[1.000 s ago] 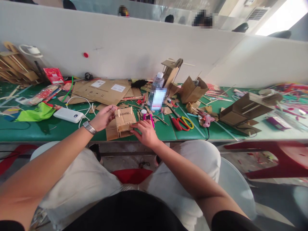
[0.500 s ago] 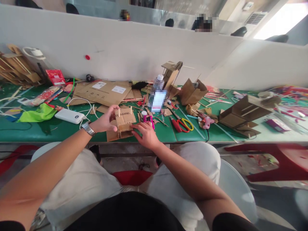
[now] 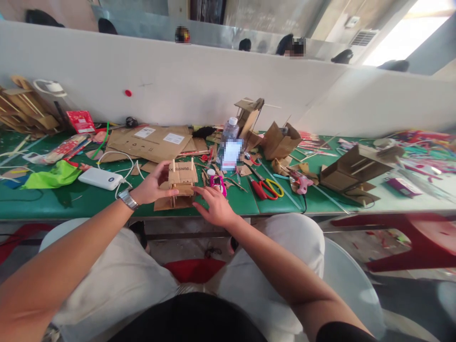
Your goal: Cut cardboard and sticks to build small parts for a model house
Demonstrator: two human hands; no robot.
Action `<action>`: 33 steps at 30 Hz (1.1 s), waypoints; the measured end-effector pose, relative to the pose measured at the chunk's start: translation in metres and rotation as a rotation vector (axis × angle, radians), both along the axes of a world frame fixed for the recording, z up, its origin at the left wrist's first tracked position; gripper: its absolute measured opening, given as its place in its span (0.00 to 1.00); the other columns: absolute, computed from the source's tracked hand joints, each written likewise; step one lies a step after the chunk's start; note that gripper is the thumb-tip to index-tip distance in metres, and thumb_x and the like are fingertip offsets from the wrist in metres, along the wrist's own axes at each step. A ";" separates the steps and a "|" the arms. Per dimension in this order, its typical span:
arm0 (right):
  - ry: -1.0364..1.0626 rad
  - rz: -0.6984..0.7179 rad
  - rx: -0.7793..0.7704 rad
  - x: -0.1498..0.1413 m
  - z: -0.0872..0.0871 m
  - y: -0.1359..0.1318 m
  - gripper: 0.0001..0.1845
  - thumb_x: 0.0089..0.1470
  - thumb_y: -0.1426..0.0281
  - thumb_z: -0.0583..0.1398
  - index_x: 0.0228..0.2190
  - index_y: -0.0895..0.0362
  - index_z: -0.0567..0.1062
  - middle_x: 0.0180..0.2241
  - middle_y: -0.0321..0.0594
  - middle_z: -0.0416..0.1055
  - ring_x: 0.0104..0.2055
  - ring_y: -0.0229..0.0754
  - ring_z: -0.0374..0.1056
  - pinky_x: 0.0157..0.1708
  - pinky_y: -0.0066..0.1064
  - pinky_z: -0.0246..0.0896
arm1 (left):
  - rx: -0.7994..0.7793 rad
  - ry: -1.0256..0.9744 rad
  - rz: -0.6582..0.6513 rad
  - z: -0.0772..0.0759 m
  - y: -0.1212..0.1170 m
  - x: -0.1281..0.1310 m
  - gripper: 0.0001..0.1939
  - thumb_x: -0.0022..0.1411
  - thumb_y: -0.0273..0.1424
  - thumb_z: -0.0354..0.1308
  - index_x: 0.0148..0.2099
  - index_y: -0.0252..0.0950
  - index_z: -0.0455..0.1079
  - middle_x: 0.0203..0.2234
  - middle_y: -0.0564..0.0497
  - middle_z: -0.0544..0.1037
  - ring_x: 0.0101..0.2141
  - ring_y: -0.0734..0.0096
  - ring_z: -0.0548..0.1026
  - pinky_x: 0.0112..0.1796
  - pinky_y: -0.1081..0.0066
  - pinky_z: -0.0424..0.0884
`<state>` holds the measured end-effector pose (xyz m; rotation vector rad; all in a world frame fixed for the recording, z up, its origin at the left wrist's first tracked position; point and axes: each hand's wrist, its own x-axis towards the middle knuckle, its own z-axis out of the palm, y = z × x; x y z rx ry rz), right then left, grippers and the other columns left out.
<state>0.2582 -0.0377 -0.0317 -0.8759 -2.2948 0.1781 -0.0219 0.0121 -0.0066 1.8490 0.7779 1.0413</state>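
Where the two hands meet the work: the cardboard model [image 3: 183, 176] sits near the front edge of the green table [image 3: 107, 203], above a flat cardboard piece [image 3: 161, 204].
Left hand [image 3: 151, 187]: one, grasping the model's left side, thumb in front.
Right hand [image 3: 214, 203]: one, fingers bent, fingertips at the model's right edge; whether they pinch it cannot be told.
Model's direction: printed panel facing the wearer, lettering running left to right; the two visible stick ends at its top point away from the wearer, and the long axis appears to follow them.
Pink item [image 3: 218, 184]: one, just beyond the right hand.
Scissor handles [image 3: 262, 189]: red and yellow, right of the pink item; number of pairs unclear.
Pink glue gun [image 3: 304, 184]: one, farther right.
White power bank [image 3: 101, 178]: one, left of the left hand, cable attached.
Lit screen [image 3: 231, 154]: one, before one clear bottle [image 3: 231, 130] with a white cap.
Large cardboard sheet [image 3: 147, 145]: bears two white labels, beyond the model.
Larger cardboard constructions [image 3: 356, 171]: four, three right of the bottle's cap and one at far left.
White partition [image 3: 199, 80]: one, behind the table, with one red disc [image 3: 128, 93].
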 end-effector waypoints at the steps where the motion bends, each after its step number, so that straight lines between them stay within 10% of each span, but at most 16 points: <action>1: 0.016 0.010 0.012 0.002 0.002 0.000 0.24 0.69 0.64 0.60 0.62 0.57 0.68 0.48 0.49 0.80 0.47 0.51 0.75 0.49 0.44 0.64 | 0.005 -0.016 -0.003 0.001 -0.001 0.000 0.43 0.55 0.37 0.76 0.65 0.42 0.57 0.58 0.40 0.75 0.56 0.52 0.77 0.56 0.53 0.76; 10: 0.227 -0.053 -0.021 0.033 0.047 0.036 0.10 0.70 0.67 0.57 0.41 0.54 0.78 0.41 0.45 0.78 0.45 0.47 0.75 0.46 0.40 0.68 | 0.031 -0.023 0.071 0.006 -0.005 0.007 0.42 0.56 0.37 0.76 0.66 0.42 0.57 0.59 0.39 0.74 0.56 0.52 0.78 0.58 0.50 0.75; 16: 0.132 -0.181 -0.203 0.004 0.057 0.148 0.13 0.67 0.65 0.56 0.41 0.57 0.80 0.36 0.43 0.78 0.38 0.44 0.72 0.40 0.34 0.67 | 0.012 0.038 0.096 0.008 -0.005 0.015 0.43 0.56 0.38 0.76 0.67 0.41 0.57 0.61 0.37 0.72 0.57 0.49 0.78 0.58 0.47 0.75; 24: -0.493 -0.410 -0.262 -0.069 0.065 0.313 0.24 0.58 0.75 0.62 0.55 0.67 0.77 0.58 0.60 0.73 0.58 0.53 0.70 0.60 0.37 0.63 | -0.038 -0.007 -0.022 0.007 -0.006 0.022 0.43 0.55 0.38 0.77 0.66 0.42 0.58 0.59 0.39 0.74 0.59 0.49 0.75 0.60 0.48 0.71; 33: -0.693 -0.626 -0.293 -0.069 0.041 0.376 0.36 0.55 0.70 0.68 0.61 0.74 0.70 0.61 0.77 0.63 0.59 0.61 0.71 0.55 0.48 0.67 | -0.086 -0.122 -0.151 0.004 -0.001 0.028 0.44 0.54 0.34 0.77 0.67 0.42 0.59 0.58 0.38 0.74 0.57 0.50 0.76 0.57 0.51 0.73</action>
